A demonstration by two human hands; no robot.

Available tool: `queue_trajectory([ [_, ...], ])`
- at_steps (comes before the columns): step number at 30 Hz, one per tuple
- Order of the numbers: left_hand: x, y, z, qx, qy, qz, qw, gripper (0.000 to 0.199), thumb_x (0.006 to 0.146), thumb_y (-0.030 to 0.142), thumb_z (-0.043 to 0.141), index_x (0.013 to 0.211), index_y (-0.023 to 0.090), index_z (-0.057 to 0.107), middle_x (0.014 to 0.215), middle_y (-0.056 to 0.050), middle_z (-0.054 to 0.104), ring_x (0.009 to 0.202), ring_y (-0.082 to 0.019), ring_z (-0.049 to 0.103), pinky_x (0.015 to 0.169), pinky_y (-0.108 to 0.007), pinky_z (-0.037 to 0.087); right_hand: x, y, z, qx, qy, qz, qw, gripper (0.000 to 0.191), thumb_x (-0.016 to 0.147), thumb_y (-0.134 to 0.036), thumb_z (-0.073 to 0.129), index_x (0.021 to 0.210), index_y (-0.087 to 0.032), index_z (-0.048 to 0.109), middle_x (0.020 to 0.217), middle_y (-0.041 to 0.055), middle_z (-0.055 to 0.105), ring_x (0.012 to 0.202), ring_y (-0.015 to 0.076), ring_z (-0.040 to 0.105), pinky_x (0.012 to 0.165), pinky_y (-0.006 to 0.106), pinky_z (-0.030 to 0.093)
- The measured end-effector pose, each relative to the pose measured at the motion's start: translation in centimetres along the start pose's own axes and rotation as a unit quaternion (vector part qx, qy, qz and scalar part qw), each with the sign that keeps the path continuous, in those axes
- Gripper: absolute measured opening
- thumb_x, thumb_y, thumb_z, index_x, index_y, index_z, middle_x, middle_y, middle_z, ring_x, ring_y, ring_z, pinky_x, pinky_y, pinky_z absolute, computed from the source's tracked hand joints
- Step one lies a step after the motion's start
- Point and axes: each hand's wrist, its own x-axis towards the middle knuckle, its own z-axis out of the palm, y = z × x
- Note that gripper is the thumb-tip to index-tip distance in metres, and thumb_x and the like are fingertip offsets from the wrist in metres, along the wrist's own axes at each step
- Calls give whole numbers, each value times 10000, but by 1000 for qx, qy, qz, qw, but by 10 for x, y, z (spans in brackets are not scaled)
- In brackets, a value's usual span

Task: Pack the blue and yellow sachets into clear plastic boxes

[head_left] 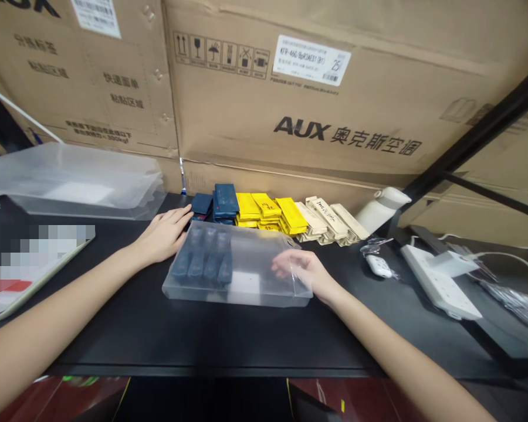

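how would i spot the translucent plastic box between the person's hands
In front of brown cardboard boxes, on the black table, lies a shallow rectangular translucent plastic box. Dark blue packets show through its left half, unlike the translucent plastic container further left.

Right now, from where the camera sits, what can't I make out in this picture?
All in the head view:
- Right hand: fingertips blurred and veiled by the clear box; grip unclear.
- Blue packets in the box: print veiled by cloudy plastic.
- Tablet: cut off by the left edge, screen pixelated.
- White bottle: base hidden behind beige packets.
- Yellow packets: handwriting too small and blurred.
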Motion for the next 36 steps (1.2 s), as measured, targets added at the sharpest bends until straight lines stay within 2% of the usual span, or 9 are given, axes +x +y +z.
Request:
queue_trajectory([
  [5,2,-3,-3,-25,39,-9,999,606,909,366,375,1381,-9,433,1448,-286,396,1261,-426,441,1004,-551,395,0,0,0,4,-2,2,1000,272,787,-422,721,860,-160,711,788,46,733,637,123,671,661,273,565],
  [11,-3,1,-30,-127,256,-88,954,519,862,274,525,1355,111,525,1243,-143,568,1118,-297,566,1013,-430,440,0,-2,1,10,57,45,997,262,737,-406,720,831,-165,680,608,-4,656,385,75,519,316,171,373],
  [16,-11,11,-47,-218,378,-105,894,374,824,214,658,1197,197,680,1091,-32,659,834,-146,637,898,-305,509,1,0,-2,-30,65,65,995,226,710,-360,658,815,-160,656,487,-40,577,296,67,422,292,181,299],
  [19,-11,20,-54,-316,461,-110,822,277,801,172,697,1075,167,739,998,-30,685,736,-103,632,729,-239,554,0,2,-9,-108,58,49,991,124,696,-293,603,682,-170,606,449,-54,509,322,80,425,327,196,305],
  [22,-8,29,-61,-424,549,-132,708,201,737,109,742,935,131,767,859,-24,702,621,-78,618,584,-209,563,-2,-2,-20,-242,74,-3,967,150,694,-230,570,563,-185,513,490,-44,490,432,90,464,421,206,354],
  [25,-8,37,-64,-574,503,-215,609,177,651,56,765,816,121,765,738,-11,710,561,-72,620,517,-180,568,-4,-10,-32,-357,73,-6,931,125,717,-217,571,601,-181,540,508,-31,516,472,108,476,474,231,364],
  [27,-9,42,-64,-638,428,-257,586,151,603,46,772,726,132,748,660,2,694,553,-76,629,496,-153,563,-4,-13,-37,-395,110,-29,911,82,737,-215,576,664,-177,585,505,-31,518,475,118,478,499,249,376],
  [32,-17,63,-54,-659,266,-215,671,102,580,128,799,632,176,727,654,3,663,593,-109,636,532,-200,597,-6,-14,-30,-299,280,-202,890,144,854,-309,594,932,-193,624,723,29,636,620,167,601,617,312,514],
  [36,-22,79,-46,-541,217,-93,807,18,691,212,745,705,202,752,712,-13,655,660,-154,655,632,-279,602,-14,-19,-10,-243,138,-253,926,460,780,-325,740,1188,-215,560,1111,106,679,1020,251,663,951,429,520],
])
